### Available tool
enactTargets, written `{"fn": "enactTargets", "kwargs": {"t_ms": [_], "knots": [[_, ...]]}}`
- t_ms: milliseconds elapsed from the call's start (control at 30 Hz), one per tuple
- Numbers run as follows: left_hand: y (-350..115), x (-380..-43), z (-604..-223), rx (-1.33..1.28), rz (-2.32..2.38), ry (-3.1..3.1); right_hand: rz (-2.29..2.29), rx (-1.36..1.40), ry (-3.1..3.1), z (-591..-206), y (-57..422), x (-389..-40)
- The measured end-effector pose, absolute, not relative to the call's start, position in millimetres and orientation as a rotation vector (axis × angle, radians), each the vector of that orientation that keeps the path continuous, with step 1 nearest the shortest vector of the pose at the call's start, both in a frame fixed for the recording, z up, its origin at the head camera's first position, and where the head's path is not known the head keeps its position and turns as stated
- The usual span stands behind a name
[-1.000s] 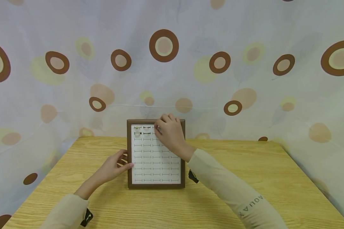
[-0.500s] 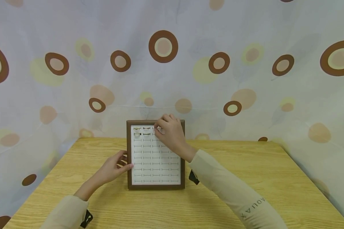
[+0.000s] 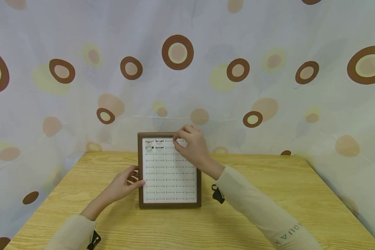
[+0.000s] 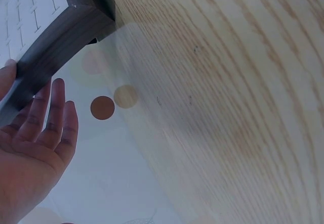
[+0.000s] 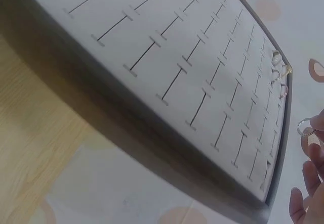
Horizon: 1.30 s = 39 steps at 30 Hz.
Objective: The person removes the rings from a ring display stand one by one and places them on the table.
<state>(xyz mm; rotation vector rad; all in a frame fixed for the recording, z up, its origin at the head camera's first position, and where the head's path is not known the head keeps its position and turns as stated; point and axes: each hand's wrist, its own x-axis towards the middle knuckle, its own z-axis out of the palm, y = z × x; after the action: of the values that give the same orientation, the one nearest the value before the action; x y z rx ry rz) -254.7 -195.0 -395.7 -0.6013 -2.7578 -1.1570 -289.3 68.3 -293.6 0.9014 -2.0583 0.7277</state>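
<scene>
A ring display board (image 3: 170,170) with a brown frame and a white slotted face stands upright on the table. Several rings (image 3: 159,141) sit in slots at its top left. My left hand (image 3: 126,182) holds the board's left edge, thumb on the front and fingers behind; the left wrist view shows this hand (image 4: 38,143) at the frame. Near the top right of the board, my right hand (image 3: 192,146) pinches a thin ring between thumb and finger. In the right wrist view that ring (image 5: 305,127) shows a sparkling band, apart from the board's face.
The wood-grain table (image 3: 256,205) extends on both sides of the board. Behind it hangs a pale curtain (image 3: 187,90) with brown circle prints. A black strap piece (image 3: 218,194) hangs by the right sleeve.
My right hand has drawn away from the third slot of the top row and shifted right, the ring in its fingers. The left hand stays on the frame.
</scene>
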Motion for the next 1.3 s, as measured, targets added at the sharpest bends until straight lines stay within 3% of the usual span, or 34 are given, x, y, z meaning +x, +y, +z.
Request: {"fn": "enactTargets", "kwargs": {"t_ms": [600,1300], "knots": [[-197,-255,-398,-0.615,-1.182,-2.74,0.648,0.853,-2.127,-306,150,-275],[-195,-253,-395,-0.602,-1.159,-2.755,0.5,0.716,-2.461,-382,228,-271]]}}
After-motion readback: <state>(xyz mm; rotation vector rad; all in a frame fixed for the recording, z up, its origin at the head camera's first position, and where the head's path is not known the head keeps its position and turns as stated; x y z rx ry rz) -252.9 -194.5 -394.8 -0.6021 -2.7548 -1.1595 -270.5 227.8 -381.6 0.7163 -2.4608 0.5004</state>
